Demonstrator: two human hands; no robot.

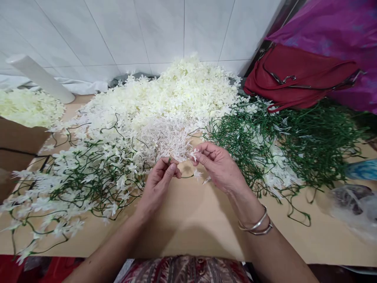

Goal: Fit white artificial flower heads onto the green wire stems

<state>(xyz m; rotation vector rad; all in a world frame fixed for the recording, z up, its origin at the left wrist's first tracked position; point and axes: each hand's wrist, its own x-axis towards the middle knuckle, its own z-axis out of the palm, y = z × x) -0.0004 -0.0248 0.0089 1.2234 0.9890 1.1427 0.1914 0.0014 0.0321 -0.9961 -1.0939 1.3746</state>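
My left hand (159, 181) pinches a thin green stem (186, 176) between thumb and fingers, at the near edge of a big heap of white artificial flowers (165, 102). My right hand (218, 165), with two metal bangles at the wrist, pinches a small white flower (194, 154) at its fingertips, just right of the left hand. A few loose white blossoms (198, 173) lie on the tan table (188, 220) between the hands. Flowered green stems (88, 177) sprawl to the left of my left hand.
A pile of bare green stems (294, 141) lies to the right. A red bag (297, 78) rests on purple cloth at back right. A white tube (38, 76) leans by the tiled wall; a box with cream flowers (26, 108) is far left. Plastic bags (353, 204) sit at right.
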